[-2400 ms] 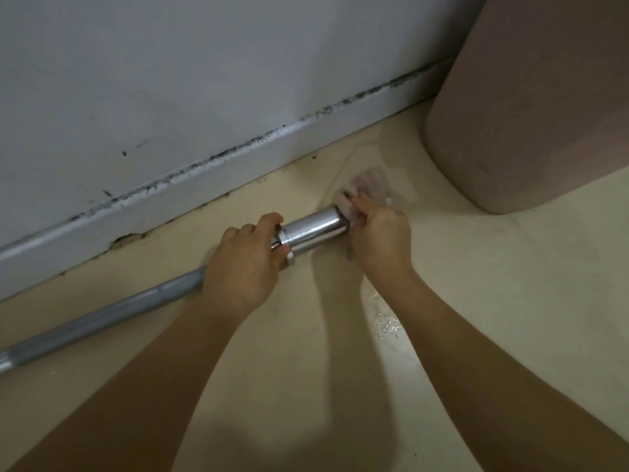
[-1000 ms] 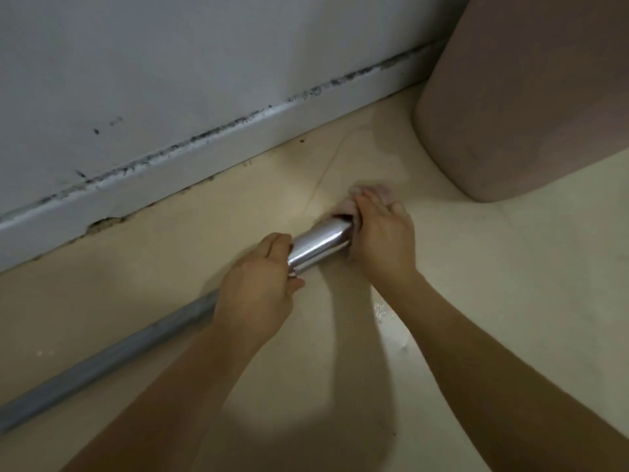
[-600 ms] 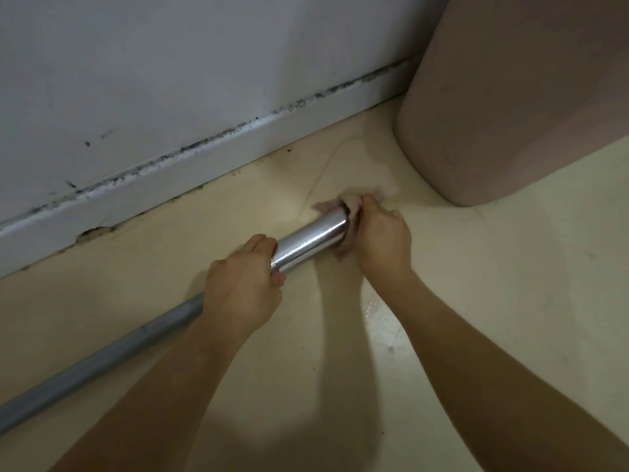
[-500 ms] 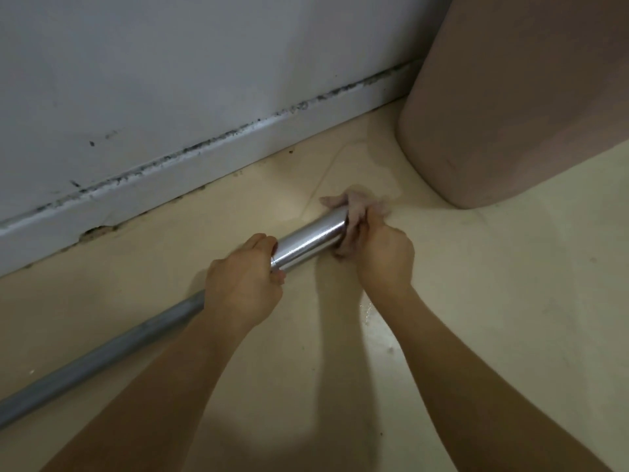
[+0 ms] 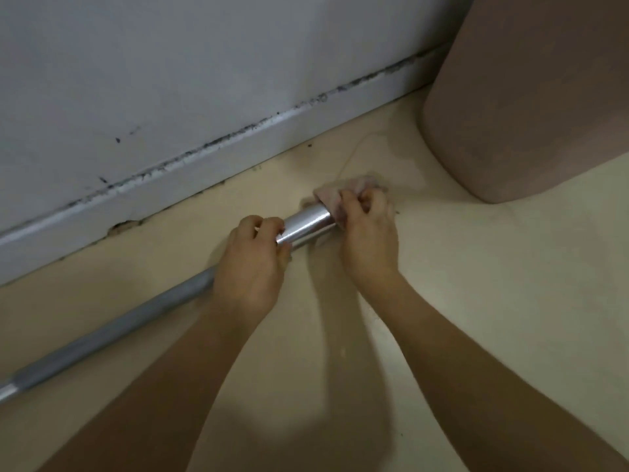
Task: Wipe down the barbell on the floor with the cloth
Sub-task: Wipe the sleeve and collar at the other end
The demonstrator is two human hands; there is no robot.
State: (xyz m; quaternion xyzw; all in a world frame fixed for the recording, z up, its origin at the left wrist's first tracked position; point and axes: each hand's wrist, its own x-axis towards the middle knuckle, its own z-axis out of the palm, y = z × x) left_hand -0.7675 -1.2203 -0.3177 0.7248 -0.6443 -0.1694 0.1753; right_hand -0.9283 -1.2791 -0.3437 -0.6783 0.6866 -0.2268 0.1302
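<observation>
barbell (image 5: 306,224) | left hand (image 5: 253,264) grips | right hand (image 5: 369,240) presses cloth (image 5: 332,197)

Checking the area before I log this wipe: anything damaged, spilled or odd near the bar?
Yes. The white baseboard has dark speckled grime along its top edge and a chipped gap at its foot. Small wet-looking spots mark the beige floor near the right forearm. The steel barbell itself looks undamaged.

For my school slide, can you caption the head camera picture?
Left hand steadies the barbell while right hand rubs its end with a cloth.
</observation>
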